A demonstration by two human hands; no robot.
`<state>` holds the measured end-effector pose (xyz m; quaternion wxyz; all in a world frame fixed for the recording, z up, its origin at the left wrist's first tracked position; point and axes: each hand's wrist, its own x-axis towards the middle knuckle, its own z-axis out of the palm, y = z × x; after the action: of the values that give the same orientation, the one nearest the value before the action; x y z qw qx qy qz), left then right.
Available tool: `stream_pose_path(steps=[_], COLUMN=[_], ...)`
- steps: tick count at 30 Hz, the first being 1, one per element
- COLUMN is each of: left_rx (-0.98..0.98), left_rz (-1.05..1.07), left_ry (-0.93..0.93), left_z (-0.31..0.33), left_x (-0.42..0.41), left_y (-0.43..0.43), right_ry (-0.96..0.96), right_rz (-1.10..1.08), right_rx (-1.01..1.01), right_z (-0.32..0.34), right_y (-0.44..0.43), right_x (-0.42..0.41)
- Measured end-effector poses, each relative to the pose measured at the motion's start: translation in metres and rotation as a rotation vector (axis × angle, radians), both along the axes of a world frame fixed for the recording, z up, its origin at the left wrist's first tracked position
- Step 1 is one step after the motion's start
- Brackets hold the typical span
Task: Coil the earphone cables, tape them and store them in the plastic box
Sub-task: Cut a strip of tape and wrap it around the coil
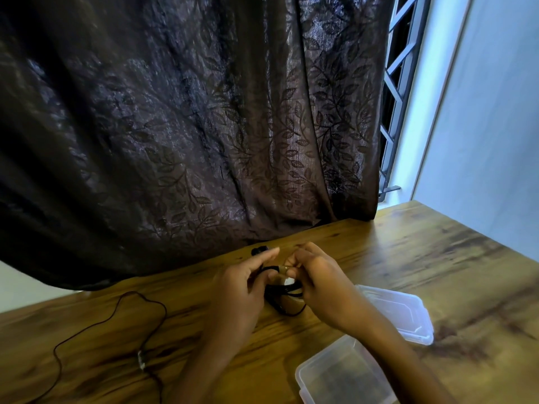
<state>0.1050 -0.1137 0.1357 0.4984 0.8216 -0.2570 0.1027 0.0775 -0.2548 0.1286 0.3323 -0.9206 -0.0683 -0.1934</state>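
While gripped, cable [287,293] between left hand [239,290], right hand [319,282].

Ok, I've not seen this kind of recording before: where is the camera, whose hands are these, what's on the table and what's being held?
There is no machine here: a person works with bare hands. The single picture comes from a camera worn on their head, looking forward and down. The left hand and right hand together hold a coiled black cable over the wooden table. Something pale shows at the coil, possibly tape, but it is too blurred to tell. A second, loose cable lies uncoiled to the left. By the right forearm sit an open clear plastic box and its lid. A dark curtain hangs behind.
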Motion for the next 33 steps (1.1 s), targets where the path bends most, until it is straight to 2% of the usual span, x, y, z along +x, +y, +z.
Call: stream_pose_path(steps=[7,13,19,26,33], left_rx=[-0.104,-0.315,-0.406,-0.392,-0.348], left_rz=[-0.021,-0.054,-0.051,-0.066,-0.073], left_ry=[0.201,0.434,0.486,0.522,0.487], left_z=[-0.002,-0.001,0.0,-0.001,-0.008], left_x=[0.006,0.008,0.009,0.008,0.01], left_y=[-0.002,0.0,0.002,0.004,0.009], right_ry=[-0.082,-0.241,-0.279,-0.318,-0.374], right_rz=[-0.041,-0.01,0.036,0.006,0.011], right_rx=[0.065,0.096,0.154,0.069,0.118], right_z=[0.001,0.003,-0.002,-0.006,-0.017], right_y=[0.003,0.006,0.005,0.004,0.005], right_x=[0.001,-0.004,-0.007,-0.008,-0.002])
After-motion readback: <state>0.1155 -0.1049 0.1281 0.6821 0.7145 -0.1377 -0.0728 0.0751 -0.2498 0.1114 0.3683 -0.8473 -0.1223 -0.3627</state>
